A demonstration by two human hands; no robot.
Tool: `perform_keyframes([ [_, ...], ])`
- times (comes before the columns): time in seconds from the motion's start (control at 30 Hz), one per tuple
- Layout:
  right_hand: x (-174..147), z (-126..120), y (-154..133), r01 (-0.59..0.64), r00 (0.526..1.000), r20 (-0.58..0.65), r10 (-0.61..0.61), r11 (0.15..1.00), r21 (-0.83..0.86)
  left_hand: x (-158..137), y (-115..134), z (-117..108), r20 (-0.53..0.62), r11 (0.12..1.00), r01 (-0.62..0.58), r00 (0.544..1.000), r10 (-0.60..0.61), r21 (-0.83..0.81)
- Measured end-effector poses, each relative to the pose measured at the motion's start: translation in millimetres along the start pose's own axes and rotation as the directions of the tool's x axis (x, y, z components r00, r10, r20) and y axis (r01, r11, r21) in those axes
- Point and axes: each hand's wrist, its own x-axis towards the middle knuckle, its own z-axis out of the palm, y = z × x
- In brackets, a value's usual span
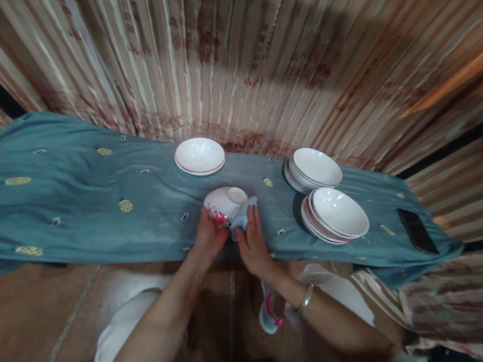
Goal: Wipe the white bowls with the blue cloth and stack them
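Note:
A white bowl (220, 202) with red flowers on its outside is tilted over, its foot ring turned up and to the right. My left hand (210, 235) grips the bowl's rim at its lower left. In my right hand (253, 242) is a pale blue cloth (242, 216), pressed against the bowl's right side with the fingers over it. Behind the bowl, a few shallow white plates with a red rim (199, 156) lie stacked on the table.
Two stacks of bowls stand to the right, a rear stack (317, 167) and a front stack (340, 212). A black phone (417, 230) lies near the right end of the table's green cloth (86, 194). A pleated curtain (183, 55) hangs close behind the table.

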Motion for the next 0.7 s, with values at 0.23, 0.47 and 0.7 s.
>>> perform_keyframes([
  [0.23, -25, -4, -10, 0.241, 0.968, 0.119, -0.222, 0.954, -0.178, 10, -5, -13, 0.008, 0.999, 0.04, 0.999, -0.04, -0.016],
  [0.47, -10, -15, -26, 0.448, 0.882, 0.296, -0.367, 0.848, -0.282, 12, -4, -21, -0.069, 0.995, 0.096, 0.993, -0.094, 0.027],
  [0.7, 34, -19, -50, 0.477, 0.861, 0.338, -0.38, 0.836, -0.273, 13, -11, -24, -0.047, 1.0, 0.016, 0.999, -0.017, -0.013],
])
